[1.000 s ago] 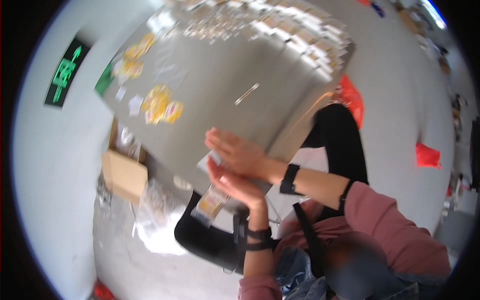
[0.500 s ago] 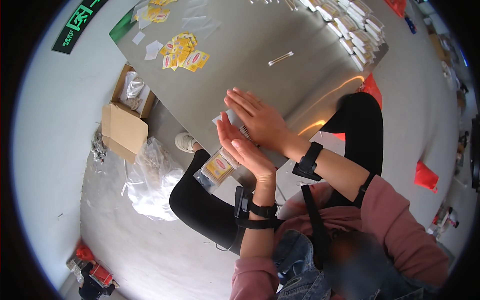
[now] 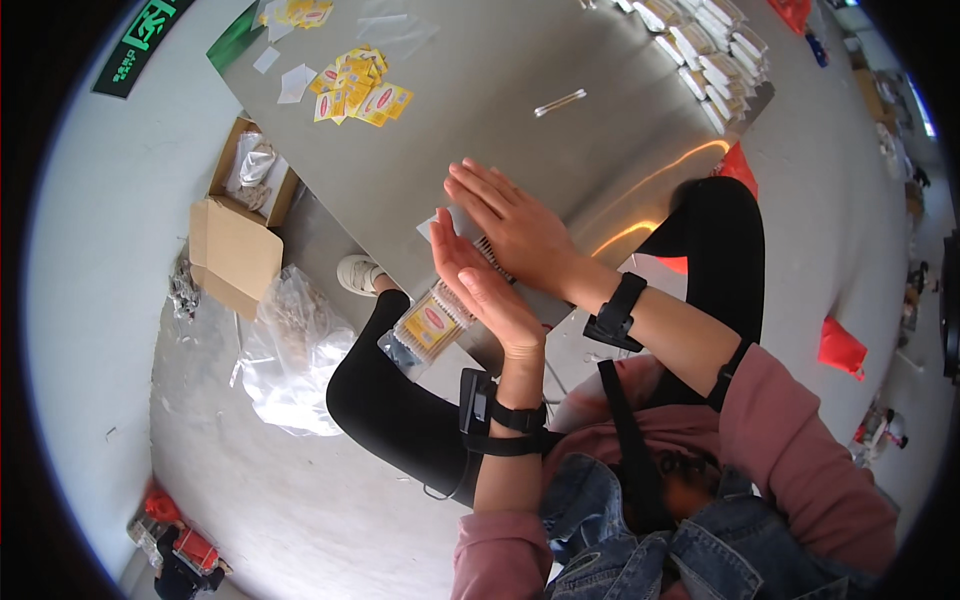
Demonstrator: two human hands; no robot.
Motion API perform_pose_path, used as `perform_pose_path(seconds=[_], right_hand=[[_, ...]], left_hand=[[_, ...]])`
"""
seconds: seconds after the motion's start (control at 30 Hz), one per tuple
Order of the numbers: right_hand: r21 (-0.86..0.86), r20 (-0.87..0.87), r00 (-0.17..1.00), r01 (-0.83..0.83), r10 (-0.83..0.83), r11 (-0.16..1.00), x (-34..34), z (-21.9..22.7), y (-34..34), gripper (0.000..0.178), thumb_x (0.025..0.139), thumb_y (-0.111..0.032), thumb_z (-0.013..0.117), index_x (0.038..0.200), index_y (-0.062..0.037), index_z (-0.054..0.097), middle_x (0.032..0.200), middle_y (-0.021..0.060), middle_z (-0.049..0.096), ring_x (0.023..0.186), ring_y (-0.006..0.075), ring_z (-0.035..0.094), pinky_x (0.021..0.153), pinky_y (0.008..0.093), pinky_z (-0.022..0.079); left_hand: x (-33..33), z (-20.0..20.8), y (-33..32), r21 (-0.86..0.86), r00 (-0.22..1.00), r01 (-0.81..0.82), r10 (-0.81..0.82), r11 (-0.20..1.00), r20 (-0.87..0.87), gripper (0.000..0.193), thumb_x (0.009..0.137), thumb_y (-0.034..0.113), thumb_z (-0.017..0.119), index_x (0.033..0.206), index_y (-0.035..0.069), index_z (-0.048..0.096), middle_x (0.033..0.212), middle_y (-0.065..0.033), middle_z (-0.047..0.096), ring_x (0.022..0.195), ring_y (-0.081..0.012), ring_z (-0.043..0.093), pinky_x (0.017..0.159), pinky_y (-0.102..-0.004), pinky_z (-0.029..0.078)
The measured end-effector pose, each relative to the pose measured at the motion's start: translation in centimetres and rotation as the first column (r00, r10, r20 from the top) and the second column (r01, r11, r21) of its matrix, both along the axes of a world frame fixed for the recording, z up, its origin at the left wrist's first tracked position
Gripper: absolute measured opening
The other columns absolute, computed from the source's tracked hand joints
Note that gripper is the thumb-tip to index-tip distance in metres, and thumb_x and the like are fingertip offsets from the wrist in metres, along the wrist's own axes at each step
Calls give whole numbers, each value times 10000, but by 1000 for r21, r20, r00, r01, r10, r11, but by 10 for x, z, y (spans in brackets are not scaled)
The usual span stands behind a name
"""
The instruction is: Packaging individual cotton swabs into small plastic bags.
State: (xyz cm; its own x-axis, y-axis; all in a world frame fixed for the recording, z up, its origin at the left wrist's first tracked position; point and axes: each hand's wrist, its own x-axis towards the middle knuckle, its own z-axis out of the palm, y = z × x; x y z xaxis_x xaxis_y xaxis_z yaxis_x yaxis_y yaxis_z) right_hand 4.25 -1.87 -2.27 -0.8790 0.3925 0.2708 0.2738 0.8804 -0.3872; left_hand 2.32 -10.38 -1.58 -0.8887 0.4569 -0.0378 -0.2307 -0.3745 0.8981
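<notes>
Two containers sit well left of the left hand (image 3: 492, 300): a cardboard box (image 3: 236, 256) with crumpled white plastic (image 3: 256, 162) inside, and a clear plastic bag (image 3: 292, 355), contents too hazy to name. A clear pack (image 3: 428, 327) of cotton swabs lies just left of that palm. Swab tips (image 3: 487, 250) show between it and the right hand (image 3: 527, 237), both flat, fingers straight; whether they press, I can't tell.

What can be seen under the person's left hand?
A clear, yellow-labelled pack of cotton swabs sticks out beside the left hand; whatever lies directly beneath that hand is covered and cannot be seen.
</notes>
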Motion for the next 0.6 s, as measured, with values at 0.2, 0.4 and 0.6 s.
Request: perform_pose_path(seconds=[0.2, 0.4, 0.6], right_hand=[[135, 71, 997, 14, -24, 991, 1, -3, 3, 525, 918, -135, 528, 1416, 11, 451, 1517, 148, 406, 1453, 269, 323, 1193, 427, 285], [62, 50, 999, 1, -4, 998, 2, -3, 3, 555, 907, -136, 547, 1429, 9, 428, 1529, 140, 391, 1457, 258, 316, 1208, 414, 265], [-5, 10, 1000, 4, -4, 1000, 2, -1, 3, 563, 909, -142, 557, 1434, 5, 418, 1531, 137, 390, 1458, 256, 314, 1211, 412, 265]], left_hand=[[0, 6, -8, -41, 987, -122, 126, 992, 101, 648, 1049, 499, 343, 1482, 19, 291, 1510, -207, 359, 1443, -275, 308, 1202, -440, 220], [3, 5, -15, 25, 992, -48, 45, 999, 116, 652, 1053, 498, 328, 1480, 8, 281, 1470, -210, 385, 1425, -287, 334, 1188, -448, 262], [7, -2, -7, -40, 1000, 1, -1, 999, -10, 675, 1058, 492, 335, 1498, -9, 231, 1493, -243, 339, 1442, -298, 307, 1194, -436, 243]])
